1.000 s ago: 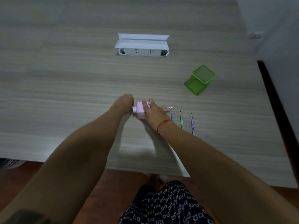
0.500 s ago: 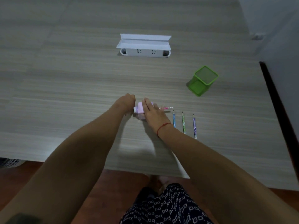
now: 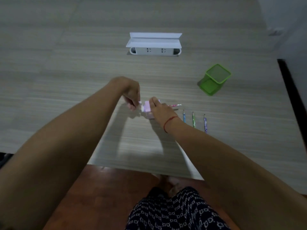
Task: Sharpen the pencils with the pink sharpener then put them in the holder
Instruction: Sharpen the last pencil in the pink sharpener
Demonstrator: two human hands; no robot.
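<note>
The pink sharpener stands on the wooden table. My right hand grips its top and right side, holding it down. A pink pencil sticks out of its right side, lying flat. My left hand pinches the small crank handle on the sharpener's left side, fingers curled. Three more pencils lie side by side to the right: a blue one, a green one and a purple one. The green mesh holder stands empty at the back right.
A white power strip box with its lid up sits at the back centre. The table's near edge runs below my forearms. A dark edge borders the table on the right.
My left hand has lifted and swung round above the crank, from low beside the sharpener to higher up. My right hand and the pink pencil stay in place.
</note>
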